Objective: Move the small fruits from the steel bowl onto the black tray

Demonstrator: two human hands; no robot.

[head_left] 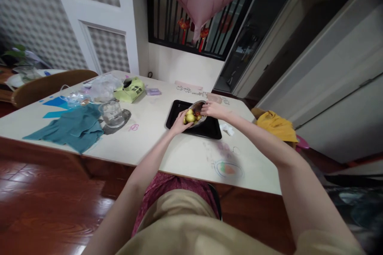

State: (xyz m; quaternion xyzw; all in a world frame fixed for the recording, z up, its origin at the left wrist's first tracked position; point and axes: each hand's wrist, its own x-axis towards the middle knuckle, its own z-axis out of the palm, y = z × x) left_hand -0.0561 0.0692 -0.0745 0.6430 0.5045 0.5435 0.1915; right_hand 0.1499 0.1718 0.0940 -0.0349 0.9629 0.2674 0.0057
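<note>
One bowl point(197, 107), and the left hand point(179, 124) had it grasped by the left side! The right hand point(212, 110) curled at the opposite rim, what it pinched impossible to tell. Between them sat several yellow fruits point(190, 116), too small to count surely; beneath, one tray point(209, 129). Left of the grip: one glass point(112, 115), one cloth point(74, 127).

Glossy reddish floor point(38, 211) — white wall point(179, 65)
</note>
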